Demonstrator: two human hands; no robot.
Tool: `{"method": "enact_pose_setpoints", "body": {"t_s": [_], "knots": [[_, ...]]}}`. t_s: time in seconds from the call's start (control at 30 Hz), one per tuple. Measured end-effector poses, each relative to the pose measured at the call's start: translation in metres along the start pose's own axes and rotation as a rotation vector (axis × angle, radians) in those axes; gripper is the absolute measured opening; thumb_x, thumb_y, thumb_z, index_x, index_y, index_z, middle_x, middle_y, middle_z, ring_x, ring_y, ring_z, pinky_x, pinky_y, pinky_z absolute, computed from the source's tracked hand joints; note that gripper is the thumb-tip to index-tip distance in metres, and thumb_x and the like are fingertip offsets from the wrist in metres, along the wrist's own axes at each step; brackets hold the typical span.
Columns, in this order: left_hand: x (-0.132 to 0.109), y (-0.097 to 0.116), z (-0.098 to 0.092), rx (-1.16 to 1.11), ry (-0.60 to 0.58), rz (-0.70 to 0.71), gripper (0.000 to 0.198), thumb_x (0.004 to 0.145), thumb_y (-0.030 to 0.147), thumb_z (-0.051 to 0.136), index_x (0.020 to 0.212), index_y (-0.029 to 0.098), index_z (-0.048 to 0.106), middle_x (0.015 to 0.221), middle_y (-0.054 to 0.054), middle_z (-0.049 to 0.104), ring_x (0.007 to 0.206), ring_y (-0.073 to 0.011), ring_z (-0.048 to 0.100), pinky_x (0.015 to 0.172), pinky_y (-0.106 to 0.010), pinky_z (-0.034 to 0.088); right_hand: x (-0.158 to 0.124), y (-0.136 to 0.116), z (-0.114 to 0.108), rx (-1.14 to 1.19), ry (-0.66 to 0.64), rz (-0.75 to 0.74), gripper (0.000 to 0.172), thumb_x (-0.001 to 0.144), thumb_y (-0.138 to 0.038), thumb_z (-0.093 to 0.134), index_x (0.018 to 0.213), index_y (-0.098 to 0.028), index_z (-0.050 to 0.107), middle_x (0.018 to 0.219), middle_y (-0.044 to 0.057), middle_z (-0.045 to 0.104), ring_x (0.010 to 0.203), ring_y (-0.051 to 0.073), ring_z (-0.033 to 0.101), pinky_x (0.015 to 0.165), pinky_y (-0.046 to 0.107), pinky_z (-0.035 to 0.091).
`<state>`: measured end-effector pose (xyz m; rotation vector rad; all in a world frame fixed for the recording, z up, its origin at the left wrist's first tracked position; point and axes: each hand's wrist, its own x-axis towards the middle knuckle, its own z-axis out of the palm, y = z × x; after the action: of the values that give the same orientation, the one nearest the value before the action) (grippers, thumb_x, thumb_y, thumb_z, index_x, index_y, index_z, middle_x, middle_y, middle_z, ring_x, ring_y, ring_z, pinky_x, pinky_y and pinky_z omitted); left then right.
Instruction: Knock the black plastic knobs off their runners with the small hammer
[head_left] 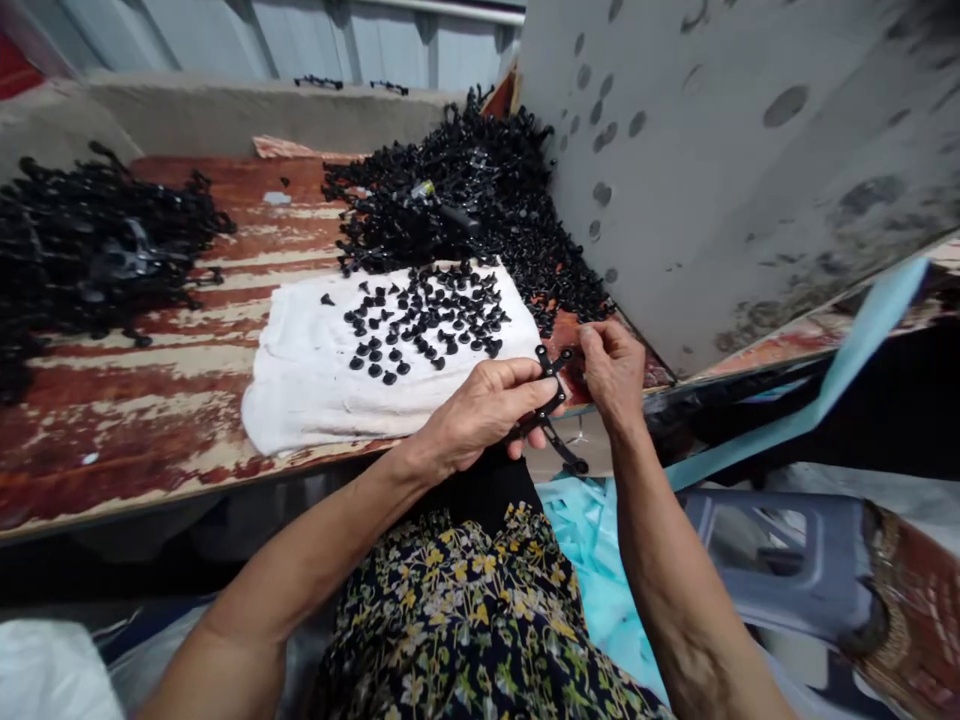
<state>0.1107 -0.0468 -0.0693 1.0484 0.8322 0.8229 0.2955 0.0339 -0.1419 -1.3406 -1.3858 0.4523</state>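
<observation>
My left hand (480, 410) is closed around a black plastic sprue (551, 412), a branched frame with small round parts on its arms, held at the table's near edge. My right hand (611, 365) pinches the sprue's upper end between thumb and fingers. Just beyond the hands lies a white cloth (315, 385) with several loose black caps (424, 320) scattered on it. A large heap of black sprues (457, 195) rises behind the cloth.
A worn red-and-white table top (150, 400) carries a second black heap (90, 250) at the far left. A grey spotted board (720, 150) leans at the right. A grey plastic stool (780, 560) and turquoise sheeting (600, 540) lie below right.
</observation>
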Motion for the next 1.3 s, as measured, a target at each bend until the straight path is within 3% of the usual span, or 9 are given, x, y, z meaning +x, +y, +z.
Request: {"method": "enact_pose_setpoints", "body": {"t_s": [0.3,0.53,0.77,1.03,1.17,1.3], "knots": [[0.004,-0.019,0.008,0.221,-0.044,-0.129,0.012,0.088,0.018,0.053,0.077,0.014,0.055,0.067,0.002,0.063,0.040,-0.0031,0.050,0.034,-0.012,0.033,0.000,0.007,-0.002,0.028,0.031,-0.023,0.019,0.082,-0.036,0.051,0.074,-0.020,0.058,0.063,-0.004,0.050,0.059,0.014,0.047,0.059,0.027,0.041],[0.030,-0.041,0.019,0.291,-0.131,0.045,0.024,0.089,0.012,0.050,0.066,0.016,0.044,0.059,0.005,0.056,0.043,-0.0026,0.051,0.040,-0.013,0.036,0.001,0.009,-0.003,0.006,0.055,-0.052,0.016,0.083,-0.030,0.052,0.072,-0.021,0.059,0.063,-0.004,0.052,0.061,0.014,0.048,0.063,0.029,0.042],[0.033,-0.048,0.018,0.391,-0.167,0.051,0.022,0.089,0.013,0.048,0.067,0.016,0.046,0.064,0.003,0.059,0.043,-0.0039,0.050,0.042,-0.016,0.036,0.002,0.011,-0.003,-0.010,0.066,-0.096,0.014,0.083,-0.026,0.052,0.072,-0.020,0.058,0.065,-0.003,0.052,0.061,0.014,0.048,0.064,0.030,0.042],[0.032,-0.067,0.032,0.584,-0.433,-0.111,0.021,0.086,0.015,0.049,0.066,0.017,0.046,0.068,0.000,0.064,0.044,-0.0070,0.052,0.043,-0.019,0.036,0.004,0.013,-0.004,-0.052,0.042,-0.104,0.016,0.085,-0.030,0.051,0.072,-0.022,0.058,0.065,-0.001,0.053,0.062,0.016,0.049,0.063,0.031,0.044],[0.037,-0.078,0.035,0.836,-0.401,-0.006,0.027,0.082,0.010,0.052,0.060,0.018,0.041,0.065,-0.002,0.064,0.058,-0.0125,0.060,0.050,-0.022,0.036,0.006,0.015,-0.004,-0.055,0.045,-0.094,0.015,0.084,-0.027,0.051,0.072,-0.022,0.058,0.066,-0.001,0.053,0.064,0.016,0.051,0.066,0.032,0.046],[0.041,-0.085,0.033,0.877,-0.359,0.005,0.027,0.083,0.010,0.051,0.060,0.020,0.039,0.065,-0.002,0.063,0.063,-0.0152,0.062,0.053,-0.025,0.035,0.006,0.016,-0.003,-0.011,0.049,-0.096,0.015,0.085,-0.027,0.051,0.072,-0.023,0.057,0.065,-0.002,0.052,0.063,0.016,0.050,0.066,0.033,0.045]]}}
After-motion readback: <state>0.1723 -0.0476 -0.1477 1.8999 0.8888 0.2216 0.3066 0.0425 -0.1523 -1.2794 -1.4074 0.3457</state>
